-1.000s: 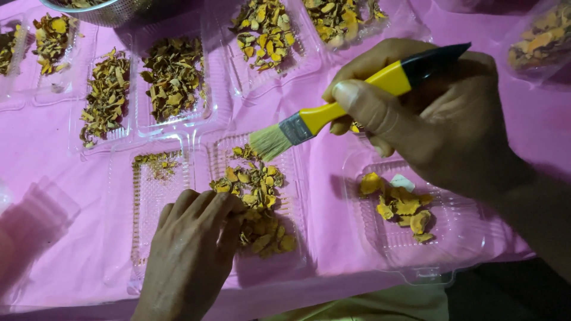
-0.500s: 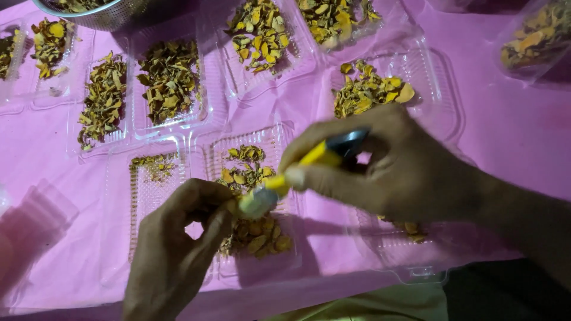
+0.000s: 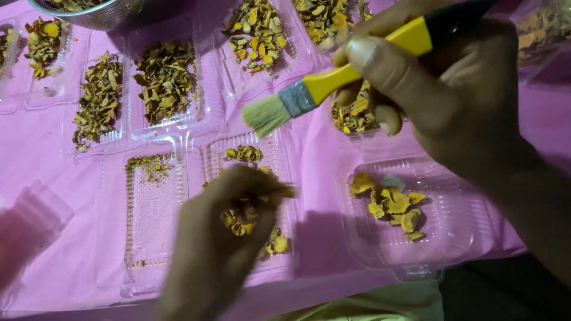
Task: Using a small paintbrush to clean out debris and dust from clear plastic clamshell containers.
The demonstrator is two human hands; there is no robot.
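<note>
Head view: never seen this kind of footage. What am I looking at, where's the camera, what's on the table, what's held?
There is no machine here: a person works with two bare hands, and the one camera sits on their head, looking down. The right hand grips a paintbrush with a yellow and black handle, bristles pointing left, above the table. The left hand is blurred and reaches into a clear plastic tray of dried yellow-brown pieces; what it pinches, if anything, cannot be told. A pink cloth covers the table, with more clear trays of the same dried pieces, and a metal bowl at the top left.
</note>
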